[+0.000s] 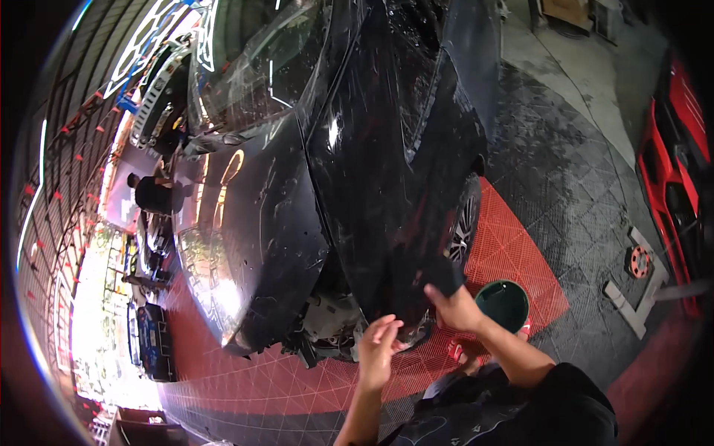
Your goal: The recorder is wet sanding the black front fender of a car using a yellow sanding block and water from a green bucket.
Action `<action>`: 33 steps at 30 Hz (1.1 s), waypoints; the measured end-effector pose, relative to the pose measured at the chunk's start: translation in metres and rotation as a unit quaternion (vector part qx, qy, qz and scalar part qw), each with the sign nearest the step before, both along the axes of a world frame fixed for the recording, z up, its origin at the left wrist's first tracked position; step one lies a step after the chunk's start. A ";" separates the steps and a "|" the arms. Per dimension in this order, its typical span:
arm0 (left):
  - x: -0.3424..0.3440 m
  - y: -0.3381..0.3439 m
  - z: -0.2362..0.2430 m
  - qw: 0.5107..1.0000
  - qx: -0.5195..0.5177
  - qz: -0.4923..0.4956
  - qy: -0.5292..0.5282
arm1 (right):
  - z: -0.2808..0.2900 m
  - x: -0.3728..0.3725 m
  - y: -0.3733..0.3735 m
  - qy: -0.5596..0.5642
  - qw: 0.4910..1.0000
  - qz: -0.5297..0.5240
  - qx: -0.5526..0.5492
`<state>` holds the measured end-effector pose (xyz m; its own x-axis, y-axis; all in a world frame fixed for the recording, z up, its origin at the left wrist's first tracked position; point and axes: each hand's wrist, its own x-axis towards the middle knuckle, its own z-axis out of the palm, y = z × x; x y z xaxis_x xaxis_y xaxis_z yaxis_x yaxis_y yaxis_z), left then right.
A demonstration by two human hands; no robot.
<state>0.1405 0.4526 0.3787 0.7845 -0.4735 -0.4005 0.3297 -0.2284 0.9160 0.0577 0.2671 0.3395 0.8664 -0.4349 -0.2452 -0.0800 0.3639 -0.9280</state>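
Observation:
My left hand (377, 351) is at the lower edge of the glossy black panel (372, 201), fingers loosely curved and slightly apart, seemingly holding nothing; whether its fingertips touch the panel is unclear. My right hand (457, 305) grips a dark pad or cloth (446, 276) against the panel's lower right part, beside the wheel (465, 227). The panel has wrinkles and bright reflections, like film over bodywork. Left of it is the glossy grey hood (260, 193), and below, between them, an exposed opening (327, 316) with parts showing. A green bucket (503, 305) stands on the floor near my right wrist.
A red car (673, 171) stands at right, near a metal stand (625, 308) and red-and-black round object (638, 262). Red and grey tiles (528, 245) cover the floor. A person (152, 192) in dark clothes is beyond the hood. My sandalled feet (465, 353) show below.

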 end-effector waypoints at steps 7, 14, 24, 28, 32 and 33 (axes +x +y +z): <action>0.048 0.052 0.085 0.953 0.003 -0.005 -0.302 | 0.038 0.106 -0.049 -0.119 0.935 -0.306 -0.134; 0.087 0.022 0.167 0.754 0.029 -0.094 -0.649 | 0.036 0.167 -0.043 -0.133 0.792 -0.395 -0.446; 0.175 -0.091 0.233 0.658 0.106 -0.167 -0.727 | 0.068 0.183 -0.068 -0.124 0.818 -0.383 -0.411; 0.224 -0.146 0.236 0.674 0.098 -0.151 -0.717 | 0.060 0.177 -0.076 -0.044 0.814 -0.346 -0.465; 0.259 -0.156 0.220 0.642 0.105 -0.139 -0.747 | -0.005 0.160 -0.018 -0.049 0.861 -0.297 -0.409; 0.262 -0.152 0.217 0.628 0.110 -0.142 -0.757 | 0.009 0.167 -0.026 -0.067 0.863 -0.314 -0.391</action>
<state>0.4022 0.3005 0.5952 0.2418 -0.7442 0.6226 -0.9641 -0.2569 0.0673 0.2242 0.2413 0.3490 0.3979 -0.8158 0.4197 0.0320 -0.4449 -0.8950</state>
